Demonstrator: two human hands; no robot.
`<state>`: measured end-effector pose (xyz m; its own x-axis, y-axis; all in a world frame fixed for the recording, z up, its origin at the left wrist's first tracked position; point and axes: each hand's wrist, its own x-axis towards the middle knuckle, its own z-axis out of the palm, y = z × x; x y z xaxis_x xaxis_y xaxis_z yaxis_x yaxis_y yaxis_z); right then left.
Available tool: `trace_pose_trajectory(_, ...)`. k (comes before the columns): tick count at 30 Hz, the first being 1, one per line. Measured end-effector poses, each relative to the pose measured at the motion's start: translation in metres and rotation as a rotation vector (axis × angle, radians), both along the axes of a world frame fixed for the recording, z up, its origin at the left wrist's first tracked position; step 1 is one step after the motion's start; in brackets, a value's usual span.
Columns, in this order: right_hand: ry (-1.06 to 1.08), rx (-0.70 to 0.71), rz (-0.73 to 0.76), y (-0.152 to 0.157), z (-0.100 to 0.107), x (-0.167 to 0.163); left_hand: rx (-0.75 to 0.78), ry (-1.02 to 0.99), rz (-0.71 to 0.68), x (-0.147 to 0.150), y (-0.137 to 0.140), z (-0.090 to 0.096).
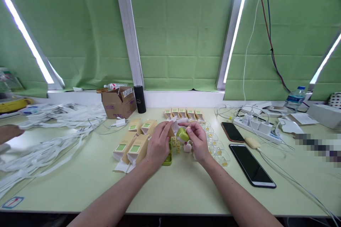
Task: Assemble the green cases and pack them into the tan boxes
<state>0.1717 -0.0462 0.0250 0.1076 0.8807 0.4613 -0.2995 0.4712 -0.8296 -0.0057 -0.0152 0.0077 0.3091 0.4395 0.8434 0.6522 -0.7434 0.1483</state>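
Your right hand (199, 142) pinches a small round green thing (182, 135) over the middle of the table (170, 195), between its near and far edges, and your left hand (159, 141) pinches a little paper box (174, 127) with a white flap. The green thing is just beside the box, toward the table's right edge, and it looks too round to tell which way its long side points.
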Motion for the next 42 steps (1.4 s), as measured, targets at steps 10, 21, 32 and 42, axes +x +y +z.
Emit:
trace_pose_trajectory(10,-0.228,-0.085,0.14,0.001,-0.005,-0.017,0.09,0.153,-0.009,-0.003,-0.003,0.002)
trace_pose_trajectory(21,-0.316,-0.094,-0.127,-0.01,0.018,0.013,0.029,0.054,0.085,-0.008,0.009,0.001)
trace_pose_trajectory(32,-1.376,0.038,-0.393,-0.08,-0.007,0.014,-0.154,-0.152,-0.004,-0.005,0.006,0.001)
trace_pose_trajectory(42,-1.418,0.023,-0.286,-0.087,-0.001,0.028,-0.405,-0.434,-0.179,-0.005,0.015,-0.003)
